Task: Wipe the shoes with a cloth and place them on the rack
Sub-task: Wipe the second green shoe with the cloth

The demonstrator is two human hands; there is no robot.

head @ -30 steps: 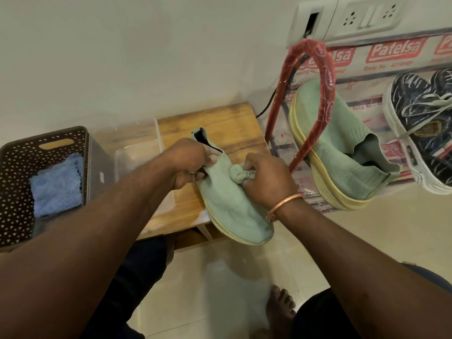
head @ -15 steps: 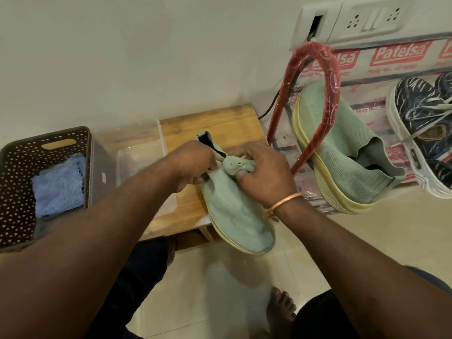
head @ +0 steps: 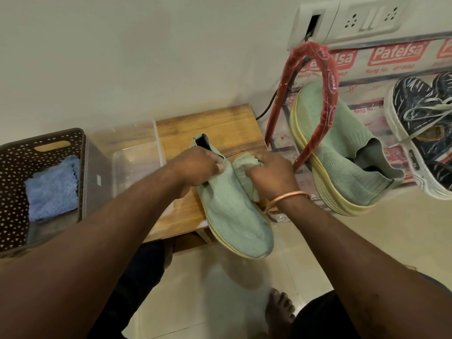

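My left hand (head: 195, 166) grips a pale green knit shoe (head: 234, 216) by its collar, toe pointing toward me over the edge of a small wooden table (head: 208, 123). My right hand (head: 269, 174) holds a bunched green cloth (head: 244, 165) against the right side of that shoe. The matching green shoe (head: 342, 152) with a yellow sole sits tilted on the rack (head: 300, 57), behind its red wrapped frame. A dark patterned sneaker (head: 420, 118) rests on the rack further right.
A brown perforated basket (head: 14, 167) at the left holds a blue cloth (head: 52, 184). A clear plastic box (head: 132, 152) stands between basket and table. A wall socket panel (head: 362, 18) is above the rack. My bare foot (head: 280, 311) is on the tiled floor below.
My right hand has moved the cloth from the top of the shoe to its right side. The cloth has loosened from a tight ball. My left hand keeps its hold.
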